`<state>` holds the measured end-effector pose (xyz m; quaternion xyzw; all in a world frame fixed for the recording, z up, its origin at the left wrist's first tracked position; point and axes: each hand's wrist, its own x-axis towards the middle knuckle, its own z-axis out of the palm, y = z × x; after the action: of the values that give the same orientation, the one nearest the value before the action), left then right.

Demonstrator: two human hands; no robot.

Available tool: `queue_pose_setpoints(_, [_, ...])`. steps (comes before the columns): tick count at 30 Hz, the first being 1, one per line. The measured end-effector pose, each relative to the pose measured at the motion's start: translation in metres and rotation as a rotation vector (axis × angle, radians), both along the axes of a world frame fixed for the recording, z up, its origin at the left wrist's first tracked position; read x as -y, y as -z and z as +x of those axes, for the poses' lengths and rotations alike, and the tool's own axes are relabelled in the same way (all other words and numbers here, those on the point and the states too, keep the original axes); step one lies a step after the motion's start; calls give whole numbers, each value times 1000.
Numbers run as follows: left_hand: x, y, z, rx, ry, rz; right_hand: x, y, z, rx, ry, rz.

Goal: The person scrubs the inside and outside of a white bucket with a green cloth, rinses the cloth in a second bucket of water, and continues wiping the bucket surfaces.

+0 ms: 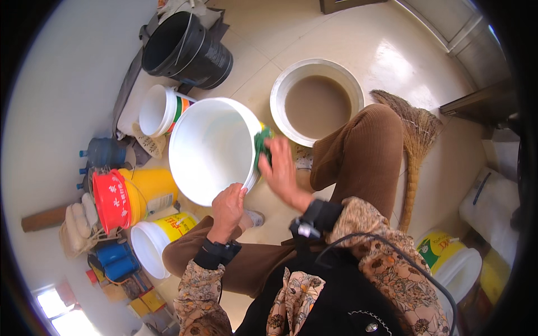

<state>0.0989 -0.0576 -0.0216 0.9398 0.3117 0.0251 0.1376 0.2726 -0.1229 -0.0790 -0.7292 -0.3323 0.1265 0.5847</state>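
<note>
A large white plastic bucket (pixel 210 147) tilts in front of me, its mouth facing up towards me. The fingers of my left hand (pixel 228 208) grip its near rim. My right hand (pixel 279 170), slightly blurred, presses a green cloth or scrubbing pad (pixel 261 145) to the outer wall on the right side. That outer wall is mostly hidden. Beyond my right hand stands a round metal basin (pixel 275 96) holding murky brown water (pixel 318 107).
A black bucket (pixel 189 50), a smaller white bucket (pixel 157 110), a red bucket with a yellow one (pixel 151 191) and a white-and-yellow bucket (pixel 153 243) stand on the left. A straw broom (pixel 414 155) lies right of my knee; another yellow-labelled bucket (pixel 452 258) is at lower right.
</note>
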Motion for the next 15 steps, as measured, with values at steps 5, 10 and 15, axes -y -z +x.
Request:
queue_pose_setpoints(5, [8, 8, 19, 59, 9, -99, 27, -5, -26, -23, -59, 9])
queue_pose_setpoints(10, [6, 10, 25, 117, -13, -97, -84, 20, 47, 24, -120, -77])
queue_pose_setpoints(15, [7, 9, 28, 148, -25, -100, -99, 9, 55, -6, -154, -98])
